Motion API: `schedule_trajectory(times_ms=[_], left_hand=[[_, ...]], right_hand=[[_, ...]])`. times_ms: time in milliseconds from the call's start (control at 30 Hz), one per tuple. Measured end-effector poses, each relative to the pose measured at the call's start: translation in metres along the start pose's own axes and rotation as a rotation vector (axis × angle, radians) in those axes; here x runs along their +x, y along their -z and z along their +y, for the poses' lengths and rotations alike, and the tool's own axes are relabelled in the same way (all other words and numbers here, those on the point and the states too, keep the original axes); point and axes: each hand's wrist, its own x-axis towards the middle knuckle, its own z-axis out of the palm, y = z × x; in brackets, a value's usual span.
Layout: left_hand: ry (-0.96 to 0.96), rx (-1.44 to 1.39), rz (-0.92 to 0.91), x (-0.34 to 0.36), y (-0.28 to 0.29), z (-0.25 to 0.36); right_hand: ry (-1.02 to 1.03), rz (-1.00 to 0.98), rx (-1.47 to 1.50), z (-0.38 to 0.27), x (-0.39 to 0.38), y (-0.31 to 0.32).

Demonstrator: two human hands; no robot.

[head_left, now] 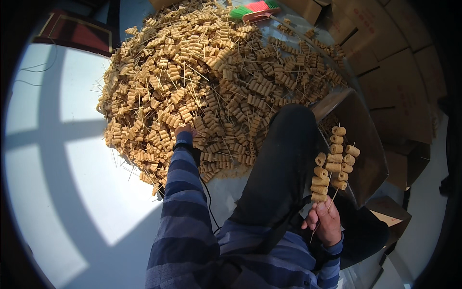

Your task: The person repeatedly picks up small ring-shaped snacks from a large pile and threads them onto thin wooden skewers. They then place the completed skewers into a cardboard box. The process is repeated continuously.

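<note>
The far left holds a dark red mat at the edge of the pale floor, which carries broad bands of light and shadow.

Centre-left, a large heap of skewers lies on the floor. Each thin stick carries short tan cylindrical pieces. The heap spans from the left-centre to the far right of the scene.

The left hand reaches out on a blue-striped sleeve and meets the near edge of the heap. Only the back of the hand shows; the state of its grip cannot be determined, because the fingers are buried among the skewers.

At the far centre, a brush with green and pink bristles lies at the top of the heap.

Right of centre, a knee in dark trousers rises between the two arms.

Further right, the right hand is clenched around the lower ends of a bundle of loaded skewers, held upright and fanned out. The bundle stands in front of a grey bin, which is tilted with its opening toward the heap.

At the far right, brown cardboard boxes are stacked near the bin.
</note>
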Motion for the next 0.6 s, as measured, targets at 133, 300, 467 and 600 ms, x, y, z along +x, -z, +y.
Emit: schedule_trajectory(times_ms=[133,300,467,600], left_hand=[[-0.256,-0.341,-0.423,-0.116,0.022,0.027],[-0.368,-0.380,-0.887,-0.289,0.042,0.052],[-0.479,-0.324,-1.244,-0.428,0.020,0.057],[-0.645,-0.152,-1.268,-0.484,-0.005,0.047]], right_hand=[[0.081,-0.011,0.024,0.003,0.003,-0.006],[0.202,0.005,-0.011,-0.002,0.014,-0.031],[0.277,0.015,-0.194,-0.012,0.013,-0.055],[0.212,-0.041,-0.217,-0.009,-0.010,-0.054]])
